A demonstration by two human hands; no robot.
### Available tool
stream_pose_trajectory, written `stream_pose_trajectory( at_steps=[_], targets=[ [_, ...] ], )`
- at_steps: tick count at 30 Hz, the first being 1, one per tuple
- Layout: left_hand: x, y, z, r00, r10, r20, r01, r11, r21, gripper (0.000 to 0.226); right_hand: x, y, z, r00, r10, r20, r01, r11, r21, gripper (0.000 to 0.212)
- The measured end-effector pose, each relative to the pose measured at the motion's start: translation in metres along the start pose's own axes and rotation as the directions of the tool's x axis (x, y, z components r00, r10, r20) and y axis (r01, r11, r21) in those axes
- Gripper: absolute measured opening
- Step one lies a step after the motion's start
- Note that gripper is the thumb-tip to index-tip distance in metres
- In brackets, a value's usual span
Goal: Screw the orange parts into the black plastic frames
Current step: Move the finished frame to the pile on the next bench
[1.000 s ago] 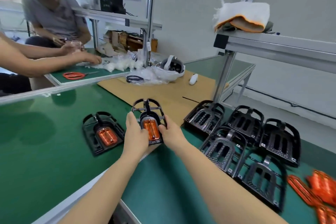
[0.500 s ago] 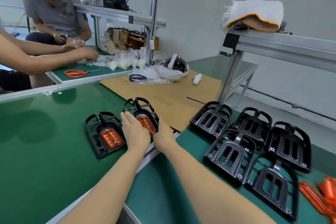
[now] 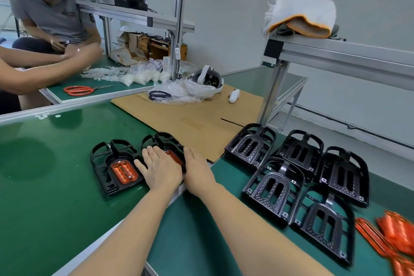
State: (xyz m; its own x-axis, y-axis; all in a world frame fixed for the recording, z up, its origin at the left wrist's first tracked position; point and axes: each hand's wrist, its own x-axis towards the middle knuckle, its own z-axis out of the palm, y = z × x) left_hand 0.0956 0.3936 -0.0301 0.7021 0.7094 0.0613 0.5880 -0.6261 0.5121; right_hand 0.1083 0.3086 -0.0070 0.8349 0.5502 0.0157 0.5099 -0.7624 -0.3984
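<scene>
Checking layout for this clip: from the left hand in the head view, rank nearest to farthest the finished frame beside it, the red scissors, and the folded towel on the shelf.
1. Finished frame, just left of the left hand.
2. Red scissors, far left on the neighbouring table.
3. Folded towel, upper right on the shelf.

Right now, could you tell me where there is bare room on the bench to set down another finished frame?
The green mat left of the finished frame is bare. Between the right hand and the empty frames, only a narrow strip. The right side is crowded with frames and orange parts.
</scene>
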Motion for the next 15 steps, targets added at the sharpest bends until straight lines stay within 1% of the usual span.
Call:
stream_pose_trajectory(
  at_steps=[2,4,6,8,10,15],
  targets=[
    [0.0,0.0,0.0,1.0,-0.009,0.008,0.009,1.0,0.008,0.062,-0.007,0.005,-0.002,0.999,0.005,-0.051,-0.005,1.0,-0.011,0.069],
    [-0.001,0.0,-0.001,1.0,-0.019,0.006,0.019,1.0,-0.004,0.061,-0.017,0.011,-0.006,0.995,0.013,-0.103,-0.013,1.0,0.0,0.064],
    [-0.004,0.002,-0.002,1.0,-0.001,-0.019,0.001,1.0,-0.021,0.061,-0.03,0.018,-0.011,0.992,0.01,-0.126,-0.007,1.0,0.028,0.067],
    [-0.01,0.008,-0.002,0.998,0.05,-0.05,-0.051,0.998,-0.026,0.061,-0.044,0.025,-0.015,0.988,0.0,-0.154,0.003,1.0,0.021,0.072],
    [-0.02,0.018,-0.002,0.992,0.109,-0.058,-0.111,0.993,-0.038,0.059,-0.057,0.033,-0.019,0.979,-0.007,-0.204,0.004,1.0,-0.016,0.072],
    [-0.053,0.052,0.003,0.965,0.262,-0.018,-0.262,0.956,-0.13,0.059,-0.088,0.052,-0.033,0.953,0.043,-0.299,-0.061,0.997,-0.052,0.074]
  ],
)
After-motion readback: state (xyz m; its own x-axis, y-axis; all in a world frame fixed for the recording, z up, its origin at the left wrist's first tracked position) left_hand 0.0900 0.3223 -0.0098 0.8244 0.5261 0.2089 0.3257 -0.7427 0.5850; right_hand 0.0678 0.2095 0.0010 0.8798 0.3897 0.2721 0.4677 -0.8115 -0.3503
